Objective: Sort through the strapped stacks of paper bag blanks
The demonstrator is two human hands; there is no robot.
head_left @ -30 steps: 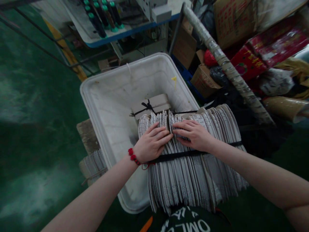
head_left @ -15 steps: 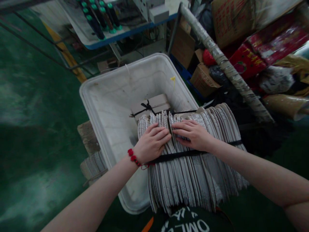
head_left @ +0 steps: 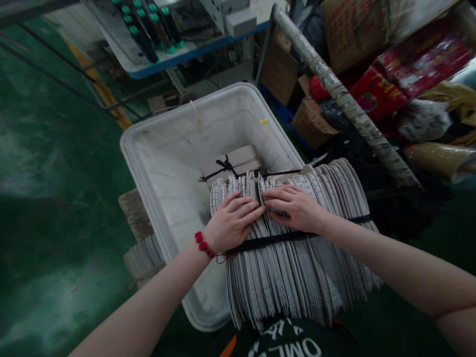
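A thick bundle of flat grey cardboard pieces (head_left: 282,282), standing on edge and packed side by side, rests over the near right part of a white plastic bin (head_left: 159,198). A black strap (head_left: 277,240) runs around the bundle. My left hand (head_left: 232,223) lies on top of it with the fingers stretched out, pointing right. From the other side my right hand (head_left: 292,208) rests on the cardboard edges, fingers extended towards the left hand. A narrow gap between the pieces shows between the fingertips. Inside the bin is another cardboard bundle (head_left: 241,161) tied with a black knotted strip.
Behind the bin stands a blue-edged table (head_left: 201,55) with thread spools (head_left: 152,25) on it. A wrapped metal rail (head_left: 345,94) slopes down at the right, before cardboard boxes (head_left: 357,32) and a red box (head_left: 379,89). More stacked cardboard (head_left: 143,258) lies left of the bin.
The view has shifted very slightly. Both hands stay on the bundle in nearly the same place, and the bundle has not visibly moved.
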